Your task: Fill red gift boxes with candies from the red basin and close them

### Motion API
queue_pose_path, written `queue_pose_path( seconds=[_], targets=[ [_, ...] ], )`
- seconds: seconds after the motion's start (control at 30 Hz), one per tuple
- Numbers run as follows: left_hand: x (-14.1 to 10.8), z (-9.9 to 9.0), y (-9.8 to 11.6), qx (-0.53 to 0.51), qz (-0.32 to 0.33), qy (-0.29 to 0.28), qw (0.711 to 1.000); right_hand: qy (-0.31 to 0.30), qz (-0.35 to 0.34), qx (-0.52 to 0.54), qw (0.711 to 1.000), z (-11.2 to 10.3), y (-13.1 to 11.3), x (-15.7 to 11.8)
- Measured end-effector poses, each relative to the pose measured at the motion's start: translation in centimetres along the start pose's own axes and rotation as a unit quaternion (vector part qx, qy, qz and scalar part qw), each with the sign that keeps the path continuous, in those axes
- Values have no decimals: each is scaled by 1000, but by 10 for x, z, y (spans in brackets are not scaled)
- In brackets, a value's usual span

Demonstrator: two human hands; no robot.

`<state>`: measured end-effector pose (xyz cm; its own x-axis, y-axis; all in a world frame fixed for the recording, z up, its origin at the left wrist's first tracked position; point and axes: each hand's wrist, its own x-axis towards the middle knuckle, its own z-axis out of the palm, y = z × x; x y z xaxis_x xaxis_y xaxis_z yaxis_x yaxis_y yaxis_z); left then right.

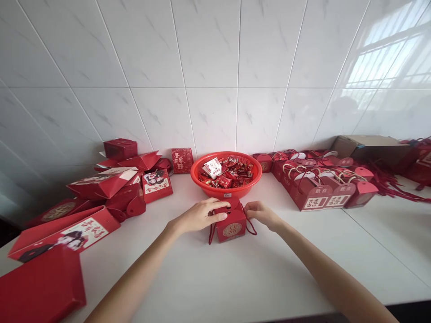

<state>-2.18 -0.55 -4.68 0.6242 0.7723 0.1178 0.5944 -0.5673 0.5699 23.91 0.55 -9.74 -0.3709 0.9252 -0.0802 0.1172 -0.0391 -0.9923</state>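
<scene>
A small red box point(232, 229) with a round gold emblem stands upright on the white table in front of me. My left hand point(202, 215) holds its top flaps from the left, fingers lying over the lid. At the box's right side, my right hand point(261, 214) pinches the dark red cord point(251, 228), whose loop hangs down beside the box. Another stretch of the cord hangs at the left side, below my left fingers. Directly behind the box is a red plastic basket point(226, 194) of wrapped candies, with a white card lying on top.
Unfilled-looking red boxes point(101, 184) lie piled on the left, one large box point(40, 287) nearest me. On the right stand rows of closed boxes point(314, 197) with rope handles, red cords point(387, 179) and a cardboard box point(370, 143). A tiled wall point(212, 58) rises behind.
</scene>
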Motion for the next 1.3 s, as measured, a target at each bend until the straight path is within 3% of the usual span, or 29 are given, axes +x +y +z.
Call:
queue_pose_path(
  seconds=[0.13,0.27,0.47,0.6,0.77,0.9,0.97,1.1,1.3],
  targets=[
    [4,-6,8,-2,-57,-26,998,4,-3,89,996,-6,-25,-5],
    [9,-5,8,-35,-82,-3,996,0,-27,157,987,-9,-56,-13],
    [13,-7,19,-48,-88,68,993,-7,-90,71,993,-3,-89,-19],
    [15,-19,38,-130,-78,72,986,-3,-103,15,995,2,-95,-18],
    [14,-43,62,-319,-133,78,935,2,-107,-31,994,0,-100,-20],
    [14,-50,76,-459,-87,68,881,4,-104,-49,993,3,-107,-23],
    [17,-48,84,-482,-79,61,871,1,-104,-59,993,7,-109,-24],
    [26,-37,99,-458,-84,59,883,-2,-119,-93,989,17,-111,-27],
    [25,-23,98,-303,-79,58,948,60,-127,-104,985,19,-107,-32]
  ],
)
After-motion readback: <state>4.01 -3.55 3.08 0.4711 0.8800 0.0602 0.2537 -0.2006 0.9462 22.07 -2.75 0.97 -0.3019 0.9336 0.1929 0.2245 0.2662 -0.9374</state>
